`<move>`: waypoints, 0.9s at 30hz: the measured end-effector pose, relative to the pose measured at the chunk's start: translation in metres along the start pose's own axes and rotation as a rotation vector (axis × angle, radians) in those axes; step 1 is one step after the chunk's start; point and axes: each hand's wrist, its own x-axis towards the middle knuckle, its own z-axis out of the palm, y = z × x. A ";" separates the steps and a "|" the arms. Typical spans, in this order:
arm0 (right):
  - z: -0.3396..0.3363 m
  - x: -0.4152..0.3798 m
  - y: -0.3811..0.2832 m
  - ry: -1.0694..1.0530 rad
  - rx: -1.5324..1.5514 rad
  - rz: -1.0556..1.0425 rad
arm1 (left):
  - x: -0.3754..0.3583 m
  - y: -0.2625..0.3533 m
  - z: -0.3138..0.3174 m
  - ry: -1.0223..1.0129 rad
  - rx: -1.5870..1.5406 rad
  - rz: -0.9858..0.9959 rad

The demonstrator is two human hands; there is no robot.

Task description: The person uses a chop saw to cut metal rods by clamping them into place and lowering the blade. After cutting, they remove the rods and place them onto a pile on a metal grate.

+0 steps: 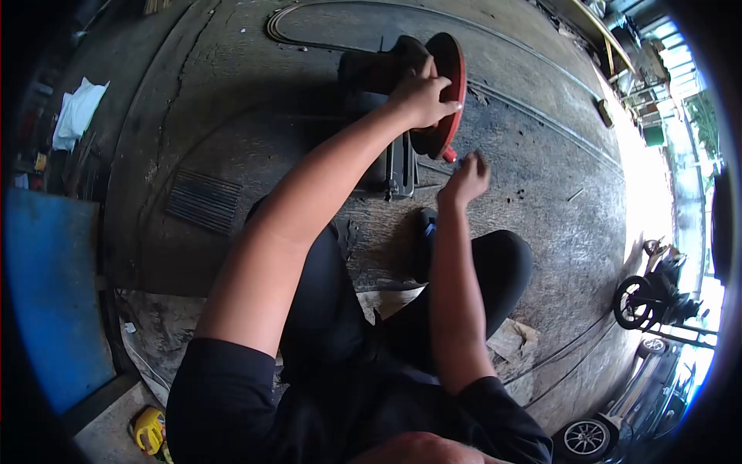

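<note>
My left hand (423, 99) is on the red-rimmed round guard (456, 116) of a cut-off saw, its fingers spread over the near face and its thumb at the rim. Behind that hand is the saw's dark motor body (367, 69). Below it sits the saw's metal base with its clamp (398, 172). Just under the guard, my right hand (466, 179) is raised with curled fingers, beside a small red part (450, 155) at the guard's lower edge. Whatever those fingers pinch, if anything, is too small to make out.
A dark ribbed grate (202, 201) lies on the floor to the left, near a blue panel (54, 294). A cable (278, 27) loops behind the saw. A motorcycle (657, 298) and a car (618, 410) stand at the right. A yellow object (149, 430) lies lower left.
</note>
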 end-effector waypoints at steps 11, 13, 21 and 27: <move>-0.071 -0.029 0.210 0.101 0.265 1.371 | 0.030 0.033 0.036 0.151 0.187 -0.203; -0.075 -0.013 0.248 0.103 0.649 1.547 | 0.039 0.033 0.032 0.150 0.197 -0.194; -0.071 0.002 0.222 0.169 0.606 1.440 | 0.052 0.032 0.024 0.071 0.199 -0.187; -0.092 0.014 0.285 0.056 0.800 1.519 | 0.052 0.037 0.021 0.056 0.180 -0.248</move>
